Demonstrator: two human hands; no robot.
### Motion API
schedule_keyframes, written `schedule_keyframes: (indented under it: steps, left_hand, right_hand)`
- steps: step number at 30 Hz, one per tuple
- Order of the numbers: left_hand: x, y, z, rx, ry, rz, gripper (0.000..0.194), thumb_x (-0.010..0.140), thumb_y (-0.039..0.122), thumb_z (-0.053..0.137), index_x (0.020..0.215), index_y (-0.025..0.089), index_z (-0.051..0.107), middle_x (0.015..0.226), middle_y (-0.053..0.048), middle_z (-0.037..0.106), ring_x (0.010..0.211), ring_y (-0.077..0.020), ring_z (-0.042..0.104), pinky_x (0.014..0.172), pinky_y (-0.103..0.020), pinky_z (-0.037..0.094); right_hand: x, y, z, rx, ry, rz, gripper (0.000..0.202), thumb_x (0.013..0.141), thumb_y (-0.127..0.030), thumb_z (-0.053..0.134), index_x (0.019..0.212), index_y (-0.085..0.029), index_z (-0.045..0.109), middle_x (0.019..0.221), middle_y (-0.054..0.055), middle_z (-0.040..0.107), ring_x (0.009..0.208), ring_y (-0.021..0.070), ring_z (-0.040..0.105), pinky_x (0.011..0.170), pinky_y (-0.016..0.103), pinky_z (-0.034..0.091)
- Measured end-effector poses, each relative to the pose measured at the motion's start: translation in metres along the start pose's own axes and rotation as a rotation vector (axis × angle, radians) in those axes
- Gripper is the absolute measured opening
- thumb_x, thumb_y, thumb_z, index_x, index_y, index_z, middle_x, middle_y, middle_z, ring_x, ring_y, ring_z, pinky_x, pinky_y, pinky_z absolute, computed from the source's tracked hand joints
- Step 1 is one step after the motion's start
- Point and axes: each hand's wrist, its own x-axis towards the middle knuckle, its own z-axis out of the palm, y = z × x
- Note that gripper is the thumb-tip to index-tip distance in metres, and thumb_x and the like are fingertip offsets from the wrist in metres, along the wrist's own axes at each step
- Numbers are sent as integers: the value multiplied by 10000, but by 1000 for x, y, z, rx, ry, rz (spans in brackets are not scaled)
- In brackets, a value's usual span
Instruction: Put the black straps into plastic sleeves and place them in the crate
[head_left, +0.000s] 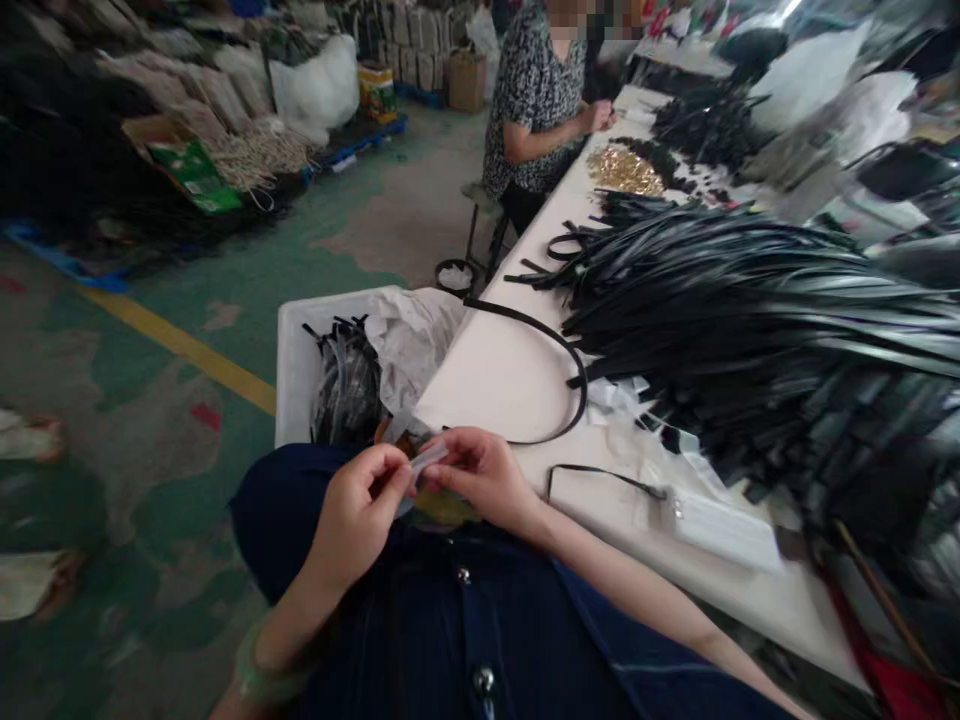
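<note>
In front of my lap, my left hand [358, 512] pinches one end of a small translucent plastic strip [429, 458] between thumb and finger. My right hand [486, 480] grips its other end, with the fingers curled. Whether it is a sleeve or a small bag I cannot tell. Just beyond my right hand, a thin black strap [582, 375] lies curved on the white table [510, 360]. To the right is a stack of clear plastic pieces [724, 530], with a black cord [600, 470] running from it.
A large heap of black straps [750, 290] covers the table's right side. Left of the table stands a white bin [289, 370] with wrapped black strips [349, 385] and a white plastic bag [409, 340]. Farther off, a person [534, 110] sits beside gold-coloured pieces [624, 172].
</note>
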Motion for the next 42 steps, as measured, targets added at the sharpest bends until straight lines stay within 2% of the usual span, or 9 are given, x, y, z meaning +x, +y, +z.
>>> schedule_keyframes:
  steps: [6,10,14,20,26,31,34,37,42]
  left_hand:
    - [-2,0,0,105,-16,53,166,892,298,514,779,181,544,704,15,544,646,-133,506,621,-247,391]
    - [-3,-1,2,181,63,156,163,886,254,519,751,172,562,767,-13,574,706,-144,523,655,-250,394]
    - [-1,-6,5,214,103,204,149,880,260,532,789,165,601,841,-42,610,779,-162,558,706,-257,422]
    - [4,-18,7,192,0,214,181,875,291,557,817,166,674,811,-45,650,786,-174,593,720,-264,452]
    - [3,-25,8,119,-3,134,147,848,235,585,762,174,687,779,-28,672,762,-160,615,719,-247,454]
    - [2,-27,2,-22,54,41,162,798,288,648,707,155,667,727,-21,633,681,-146,588,630,-234,439]
    - [2,-32,-1,-124,79,-15,198,773,313,671,665,151,638,662,-3,595,626,-133,555,587,-226,420]
    - [2,-36,0,-153,123,-28,170,795,287,633,686,157,628,656,6,588,618,-123,533,582,-219,411]
    - [2,-31,3,-86,176,56,132,817,216,577,705,161,620,743,-13,622,687,-133,560,634,-225,426]
  right_hand:
    - [1,0,1,0,59,91,230,796,-359,646,899,-154,630,649,-18,642,559,102,614,555,217,507]
    - [3,4,0,-68,70,68,168,751,-251,646,889,-159,619,704,-10,661,612,109,629,592,223,509]
    - [1,3,1,-384,95,-91,193,731,-116,577,903,-163,652,850,32,692,778,141,644,690,247,513]
    - [-4,1,-1,-729,-80,-370,301,741,-32,509,965,-166,659,917,53,693,858,154,618,810,284,493]
    - [-5,4,-7,-699,-79,-251,306,772,-85,546,1056,-172,618,956,53,657,831,138,622,741,244,524]
    - [4,22,-42,-1230,149,-184,373,799,-185,630,1170,-162,590,1196,145,570,1102,264,520,974,417,427]
    - [10,38,-66,-1401,216,-47,170,858,-206,585,1006,-178,663,1107,122,613,1028,251,553,929,377,443]
    - [8,42,-77,-1430,236,-48,142,909,-208,516,942,-179,651,978,93,656,956,222,586,865,318,447]
    - [-12,-4,-66,-1339,62,-141,173,952,-264,441,1018,-191,584,815,50,668,727,171,612,666,248,416]
